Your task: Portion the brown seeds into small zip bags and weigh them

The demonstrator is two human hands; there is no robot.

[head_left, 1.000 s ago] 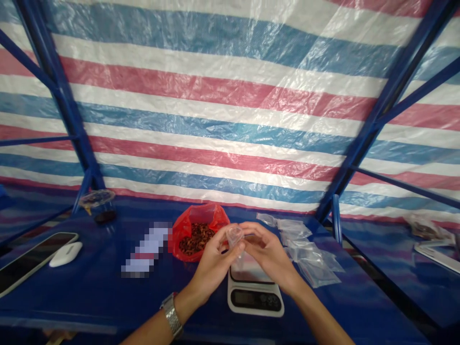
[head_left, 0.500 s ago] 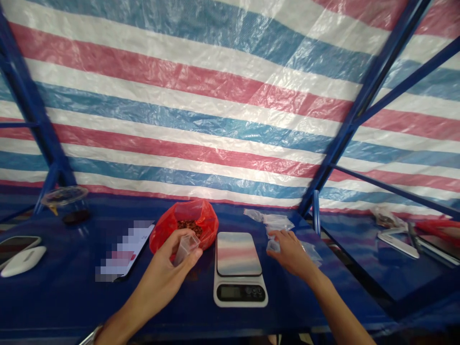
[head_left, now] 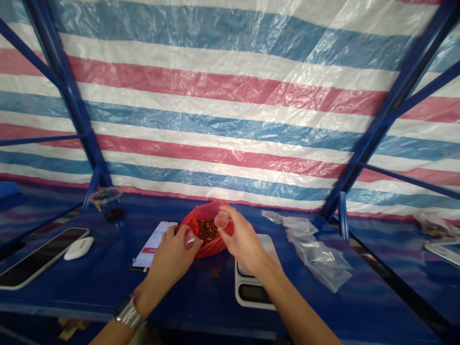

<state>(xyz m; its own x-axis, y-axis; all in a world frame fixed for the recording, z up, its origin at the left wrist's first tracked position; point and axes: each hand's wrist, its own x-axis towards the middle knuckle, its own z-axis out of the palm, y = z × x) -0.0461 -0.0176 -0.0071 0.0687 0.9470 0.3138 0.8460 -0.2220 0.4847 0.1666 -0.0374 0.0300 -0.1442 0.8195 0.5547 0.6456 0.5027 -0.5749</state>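
Observation:
At the right rim of a red plastic bag, my right hand pinches a small clear round cup. Inside the bag lie many small reddish-brown pieces, too small to name. My left hand is at the bag's left side, its fingers closed around a small clear plastic container, partly hidden by them. Under my right forearm stands a white digital kitchen scale, partly covered; its display cannot be read. A watch is on my left wrist.
Several clear zip bags lie overlapping right of the scale. Left of the red bag are a phone with a lit screen, a white case, a dark phone and a cup of dark liquid. Blue frame posts stand behind.
My right hand has moved left from the zip bags to the red bag, bringing the small round cup. My left hand stays by the red bag with the clear container. The view has shifted left.

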